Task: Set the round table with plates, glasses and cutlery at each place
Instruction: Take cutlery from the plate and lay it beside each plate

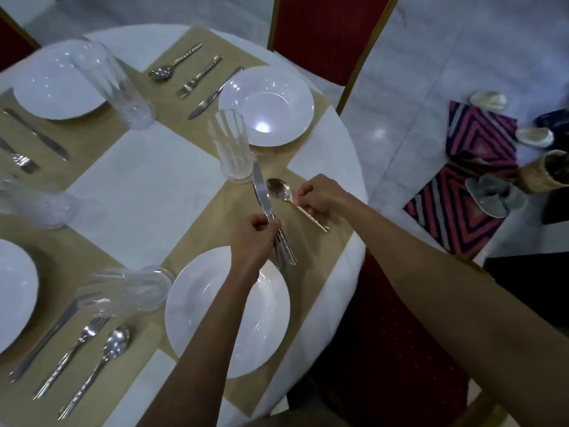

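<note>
**At the near-right place: cutlery in hand**

Over the tan mat (308, 241) on the round table (147, 180), between the near plate (215, 334) and a glass (231, 146):

- Left hand (254, 234): fingers curled round a knife (260, 186), blade pointing at the glass. More handles sit in the same grip, kind unclear.
- Right hand (317, 195): pinches a spoon (278, 189) by its handle, bowl just beside the knife blade.
- Far plate (266, 106): laid, with a cutlery set (197, 78) alongside.
- Red chair (323, 32): behind the far plate.
</note>
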